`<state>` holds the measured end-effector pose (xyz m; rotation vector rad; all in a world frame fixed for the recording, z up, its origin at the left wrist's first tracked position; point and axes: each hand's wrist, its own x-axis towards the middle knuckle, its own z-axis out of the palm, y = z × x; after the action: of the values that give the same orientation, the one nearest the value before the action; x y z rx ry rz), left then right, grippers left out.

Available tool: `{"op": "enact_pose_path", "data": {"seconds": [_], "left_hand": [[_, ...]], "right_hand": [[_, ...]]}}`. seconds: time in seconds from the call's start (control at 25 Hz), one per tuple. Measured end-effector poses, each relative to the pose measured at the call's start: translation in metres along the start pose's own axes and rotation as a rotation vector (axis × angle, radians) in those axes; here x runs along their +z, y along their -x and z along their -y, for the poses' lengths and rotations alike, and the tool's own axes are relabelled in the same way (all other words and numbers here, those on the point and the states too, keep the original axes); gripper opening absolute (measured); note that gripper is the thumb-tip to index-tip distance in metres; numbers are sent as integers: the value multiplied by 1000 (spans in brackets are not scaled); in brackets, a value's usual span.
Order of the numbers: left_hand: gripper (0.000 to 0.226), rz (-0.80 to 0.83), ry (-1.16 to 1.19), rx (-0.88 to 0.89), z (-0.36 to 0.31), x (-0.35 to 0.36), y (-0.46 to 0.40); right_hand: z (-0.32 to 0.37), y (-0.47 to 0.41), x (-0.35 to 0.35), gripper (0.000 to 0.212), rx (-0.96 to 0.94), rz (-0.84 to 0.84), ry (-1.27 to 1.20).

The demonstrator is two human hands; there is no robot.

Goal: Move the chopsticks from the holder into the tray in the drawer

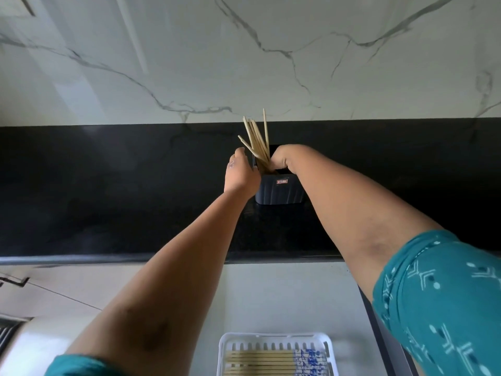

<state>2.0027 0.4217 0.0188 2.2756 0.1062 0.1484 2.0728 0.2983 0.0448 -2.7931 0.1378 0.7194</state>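
A dark blue holder stands on the black counter near the wall. Several pale wooden chopsticks fan up out of its top. My right hand reaches into the holder's mouth and grips the bundle low down. My left hand holds the holder's left side at the rim. Below, in the open drawer, a white slotted tray holds several chopsticks lying flat, some with blue-patterned ends.
The black counter runs left to right, with a marble-patterned wall behind it. The open drawer's pale floor surrounds the tray. A dark drawer side rail runs along the right.
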Motion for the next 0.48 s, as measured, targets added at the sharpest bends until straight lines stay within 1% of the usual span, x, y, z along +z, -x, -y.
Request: {"op": "enact_pose_path", "data": {"seconds": [0.12, 0.2, 0.28, 0.36, 0.48], "left_hand": [[57, -26, -21, 9, 5, 1, -2], [57, -41, -23, 18, 5, 1, -4], [58, -48, -23, 26, 5, 1, -3], [58, -55, -27, 31, 3, 0, -1], [58, -83, 22, 19, -2, -3, 4]], "right_hand": [[-2, -4, 5, 35, -29, -50, -13], [-5, -4, 4, 32, -52, -64, -27], [-8, -1, 3, 32, -65, -124, -49], [-11, 1, 2, 29, -72, -193, -199], [-17, 9, -2, 16, -114, -327, -591]]}}
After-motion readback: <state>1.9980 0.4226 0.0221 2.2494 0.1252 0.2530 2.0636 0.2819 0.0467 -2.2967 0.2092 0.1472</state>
